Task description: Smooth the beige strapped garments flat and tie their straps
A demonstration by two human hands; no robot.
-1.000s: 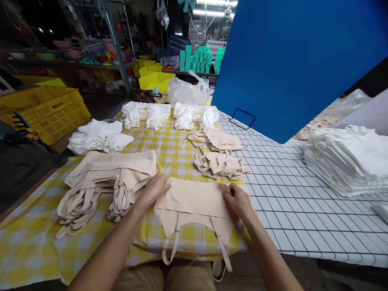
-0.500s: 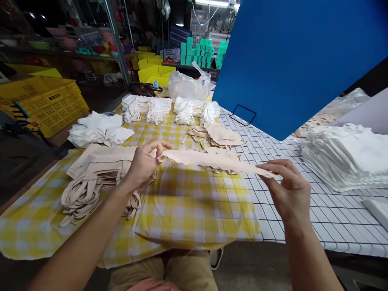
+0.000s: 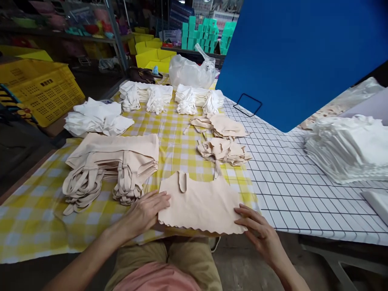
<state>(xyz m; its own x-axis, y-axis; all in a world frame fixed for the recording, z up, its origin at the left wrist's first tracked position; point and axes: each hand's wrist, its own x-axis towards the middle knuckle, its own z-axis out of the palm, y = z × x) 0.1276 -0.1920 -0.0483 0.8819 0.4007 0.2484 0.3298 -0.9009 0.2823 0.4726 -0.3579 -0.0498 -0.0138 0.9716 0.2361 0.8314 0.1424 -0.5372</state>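
Observation:
A beige camisole top point(image 3: 200, 204) with thin straps and a wavy hem lies spread at the table's front edge, hem towards me. My left hand point(image 3: 148, 210) rests flat on its left side, fingers stretched out. At the right edge, my right hand point(image 3: 257, 228) touches the fabric with its fingers apart. Left of the camisole is a neat stack of beige camisoles point(image 3: 112, 155), their straps bunched at the front. Just beyond it lie two loose heaps: a crumpled beige pile point(image 3: 224, 151) and another beige pile point(image 3: 227, 125) behind.
A yellow checked cloth point(image 3: 172, 133) and a white grid cloth point(image 3: 281, 202) cover the table. White garment stacks point(image 3: 145, 95) stand at the back, with a white pile point(image 3: 97, 117) at left and a tall white stack point(image 3: 348, 145) at right. A blue board point(image 3: 297, 60) rises behind.
The camisole, stretched in the air between both hands before, now lies flat on the table nearer me. Both hands have come down, their pinching fingers now extended.

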